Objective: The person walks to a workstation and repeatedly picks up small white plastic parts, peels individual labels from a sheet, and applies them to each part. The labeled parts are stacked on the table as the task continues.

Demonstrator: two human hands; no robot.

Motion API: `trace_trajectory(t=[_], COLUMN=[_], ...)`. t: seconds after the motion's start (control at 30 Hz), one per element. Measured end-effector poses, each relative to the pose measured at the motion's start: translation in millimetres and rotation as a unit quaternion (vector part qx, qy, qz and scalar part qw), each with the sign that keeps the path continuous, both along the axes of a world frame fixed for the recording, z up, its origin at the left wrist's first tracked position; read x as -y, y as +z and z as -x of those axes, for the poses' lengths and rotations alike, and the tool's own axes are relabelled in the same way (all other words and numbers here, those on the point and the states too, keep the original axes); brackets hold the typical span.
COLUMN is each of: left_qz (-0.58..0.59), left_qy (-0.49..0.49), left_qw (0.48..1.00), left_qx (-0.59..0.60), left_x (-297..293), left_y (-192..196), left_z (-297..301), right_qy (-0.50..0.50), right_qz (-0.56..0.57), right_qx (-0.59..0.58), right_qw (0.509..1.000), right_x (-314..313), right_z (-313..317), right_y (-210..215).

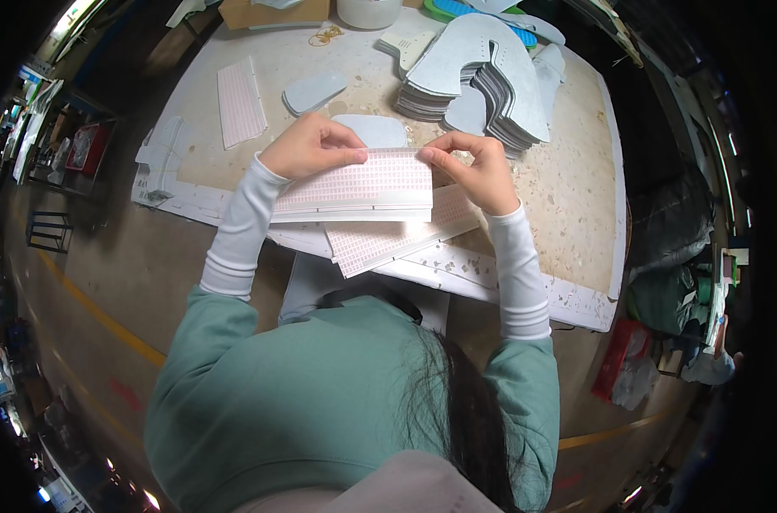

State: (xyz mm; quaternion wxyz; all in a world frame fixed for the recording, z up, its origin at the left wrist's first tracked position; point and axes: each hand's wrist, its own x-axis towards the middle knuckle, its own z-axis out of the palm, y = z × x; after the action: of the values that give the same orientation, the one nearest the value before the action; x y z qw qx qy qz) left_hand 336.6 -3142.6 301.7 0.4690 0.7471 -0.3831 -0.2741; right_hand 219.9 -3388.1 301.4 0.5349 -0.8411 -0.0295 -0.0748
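My left hand [311,150] pinches the upper edge of a white sheet of small pink-printed labels [359,190] between thumb and fingers. At the same sheet's upper right corner, the thumb and index finger of my right hand [476,169] are closed on it. The sheet is held up over the near edge of the table. Below it, partly covered, more pink-printed label sheets [388,242] lie at a slant and jut past the table edge. Just beyond the held sheet is a pale grey cut piece [371,130], its near part hidden.
A tall stack of curved grey cut pieces [518,98] stands at the back right of the table [576,197]. Another pink-printed sheet [241,103] and small grey pieces [314,91] lie to the left. A cardboard box [273,13] and white tub [369,12] stand at the far edge.
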Motion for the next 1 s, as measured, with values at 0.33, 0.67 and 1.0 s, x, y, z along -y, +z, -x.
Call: trace_trajectory(t=[0.33,0.67,1.0], left_qz=[0.018,0.009,0.016], left_qy=[0.018,0.010,-0.004], left_qw=[0.998,0.996,0.997], left_qx=[0.054,0.088,0.080], left_x=[-7,-6,-5], left_y=[3,10,13], left_z=[4,10,13], right_qy=[-0.074,-0.049,-0.055], right_qz=[0.219,0.266,0.184], right_qx=[0.285,0.307,0.296], right_qw=[0.930,0.912,0.936], right_x=[-9,-12,-22], right_z=[1,0,4], right_y=[-5,-13,-11])
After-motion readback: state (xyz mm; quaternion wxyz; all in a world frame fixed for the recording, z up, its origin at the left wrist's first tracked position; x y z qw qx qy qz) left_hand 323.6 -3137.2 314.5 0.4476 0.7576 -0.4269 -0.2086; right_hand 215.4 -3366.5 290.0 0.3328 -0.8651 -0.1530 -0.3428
